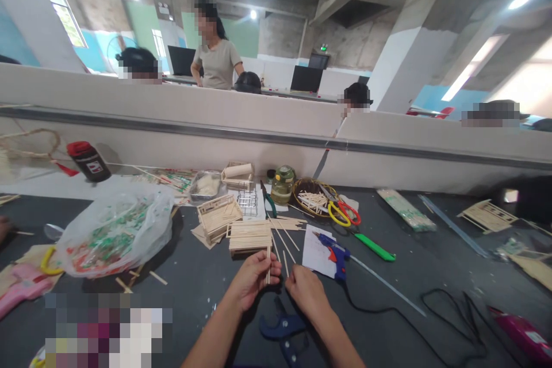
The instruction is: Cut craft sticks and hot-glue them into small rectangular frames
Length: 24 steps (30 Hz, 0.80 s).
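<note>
My left hand (257,277) has its fingers closed around thin wooden sticks (268,267), held upright. Beside it, my right hand (307,288) is curled with a single wooden stick (285,264) rising from its fingertips. Just beyond both hands lies a small raft-like structure of sticks (249,237), with loose sticks (287,223) to its right. Under my wrists is a dark blue cutter-like tool (282,326), partly hidden. A blue glue gun (338,257) rests on white paper (314,250) right of my hands.
A plastic bag (116,233) of coloured scraps sits at left. Behind the work are a stick box (219,217), a glass jar (283,187), a basket (297,195) and scissors (340,213). A green knife (375,247) and black cable (388,309) lie right. A low partition (259,109) crosses behind.
</note>
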Tool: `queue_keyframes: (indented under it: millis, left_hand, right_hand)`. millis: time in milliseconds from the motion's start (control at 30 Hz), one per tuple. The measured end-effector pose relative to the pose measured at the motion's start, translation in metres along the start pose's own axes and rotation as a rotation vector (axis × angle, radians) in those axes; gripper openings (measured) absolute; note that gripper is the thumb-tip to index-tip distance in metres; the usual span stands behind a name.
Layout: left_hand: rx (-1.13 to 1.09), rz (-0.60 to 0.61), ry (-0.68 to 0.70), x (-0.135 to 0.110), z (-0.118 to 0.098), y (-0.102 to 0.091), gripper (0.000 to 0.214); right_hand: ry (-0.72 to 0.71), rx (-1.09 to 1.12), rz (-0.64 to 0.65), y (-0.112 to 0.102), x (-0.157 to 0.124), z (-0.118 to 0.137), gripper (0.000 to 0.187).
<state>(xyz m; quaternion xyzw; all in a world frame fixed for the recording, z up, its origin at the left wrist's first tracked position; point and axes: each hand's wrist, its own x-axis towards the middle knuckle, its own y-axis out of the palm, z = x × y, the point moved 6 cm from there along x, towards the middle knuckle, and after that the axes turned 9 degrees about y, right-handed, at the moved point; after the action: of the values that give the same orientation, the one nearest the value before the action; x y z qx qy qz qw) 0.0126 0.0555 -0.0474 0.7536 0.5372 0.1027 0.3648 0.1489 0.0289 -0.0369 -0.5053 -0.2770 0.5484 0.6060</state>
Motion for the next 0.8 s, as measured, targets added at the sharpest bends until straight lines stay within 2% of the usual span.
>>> queue_keyframes:
  millis: [167,300,367,500,733,800]
  left_hand:
    - [0.046,-0.03,-0.029,-0.004,0.001,0.003,0.023]
    - [0.036,-0.011,-0.034,-0.005,0.003,0.008,0.024]
    - [0.021,0.016,-0.034,-0.005,0.004,0.011,0.025]
    - [0.006,0.07,-0.047,-0.005,0.007,0.012,0.028]
    - [0.026,0.063,-0.047,-0.004,0.007,0.01,0.03]
    - [0.061,0.062,-0.018,-0.005,0.005,0.01,0.03]
  right_hand:
    - [-0.024,0.116,0.013,-0.014,-0.006,-0.006,0.016]
    - [-0.103,0.448,0.029,-0.024,-0.008,0.004,0.021]
    - [-0.123,0.547,0.054,-0.024,-0.007,0.011,0.025]
    - [-0.115,0.584,0.063,-0.019,-0.003,0.02,0.026]
    - [-0.139,0.655,0.151,-0.014,0.0,0.021,0.03]
    - [-0.133,0.668,0.128,-0.015,0.004,0.017,0.03]
